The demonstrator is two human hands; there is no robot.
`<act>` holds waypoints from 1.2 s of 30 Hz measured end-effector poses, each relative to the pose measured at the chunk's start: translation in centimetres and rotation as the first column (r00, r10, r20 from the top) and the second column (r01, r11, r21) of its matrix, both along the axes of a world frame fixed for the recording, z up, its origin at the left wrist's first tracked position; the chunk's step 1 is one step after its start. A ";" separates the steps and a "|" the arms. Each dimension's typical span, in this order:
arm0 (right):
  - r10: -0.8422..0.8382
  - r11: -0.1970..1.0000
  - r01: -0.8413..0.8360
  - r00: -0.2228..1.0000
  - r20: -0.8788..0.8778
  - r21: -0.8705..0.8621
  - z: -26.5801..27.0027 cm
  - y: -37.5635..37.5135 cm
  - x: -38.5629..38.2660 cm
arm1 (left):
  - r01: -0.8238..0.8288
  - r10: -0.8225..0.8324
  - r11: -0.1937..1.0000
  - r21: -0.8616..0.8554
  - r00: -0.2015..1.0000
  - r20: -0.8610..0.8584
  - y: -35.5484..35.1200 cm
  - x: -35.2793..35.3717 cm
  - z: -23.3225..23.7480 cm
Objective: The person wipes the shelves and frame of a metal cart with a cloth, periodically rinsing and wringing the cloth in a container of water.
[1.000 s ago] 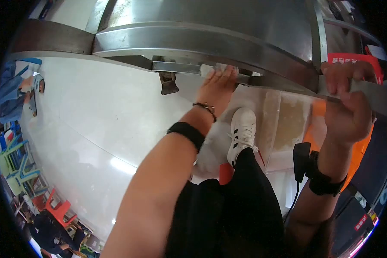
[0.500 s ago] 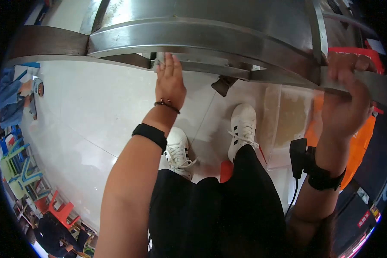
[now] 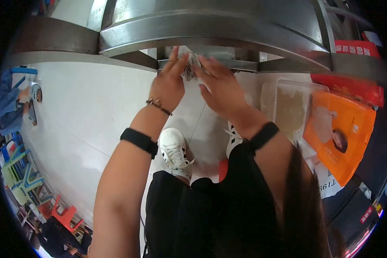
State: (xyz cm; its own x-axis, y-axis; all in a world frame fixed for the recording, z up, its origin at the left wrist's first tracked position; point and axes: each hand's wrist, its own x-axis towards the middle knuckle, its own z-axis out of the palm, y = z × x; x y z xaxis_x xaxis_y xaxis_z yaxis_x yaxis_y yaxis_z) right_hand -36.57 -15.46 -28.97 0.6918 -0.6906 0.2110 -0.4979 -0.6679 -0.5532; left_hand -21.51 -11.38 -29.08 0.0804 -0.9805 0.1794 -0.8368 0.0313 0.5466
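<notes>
- We see the cloth [image 3: 189,68] at the upper middle of the frame, just under the steel rail [image 3: 210,32], held between both hands.
- It is a white, crumpled, soft wad. Its longer side runs roughly top to bottom of the frame, and we cannot tell any end it points with.
- The left hand [image 3: 167,85] pinches its left edge, fingers [image 3: 175,58] close together and aimed up.
- The right hand [image 3: 220,86] grips its right side, fingers [image 3: 207,64] pressed together and slanting up-left.
- The rail is curved, brushed metal with a dull shine.
- Below lies a glossy white tiled floor [image 3: 86,112], with a white laced shoe [image 3: 174,151] at centre.
- At right sit a clear plastic tray [image 3: 288,112] and a flat orange bag [image 3: 342,133].
</notes>
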 end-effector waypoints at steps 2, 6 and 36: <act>-0.030 0.994 0.022 0.997 -0.073 -0.106 -0.4 -0.4 1.3 | -0.177 0.176 0.984 0.003 0.973 -0.149 1.7 1.1 1.3; -0.034 0.998 0.033 0.999 -0.009 -0.047 -0.7 -1.1 2.2 | -0.539 0.402 0.766 -0.350 0.827 -0.392 2.1 3.3 3.8; -0.477 0.852 0.430 0.872 -0.107 -0.299 -2.2 -3.0 -4.7 | -0.319 0.211 0.947 -0.028 0.687 -0.695 0.7 4.8 -0.4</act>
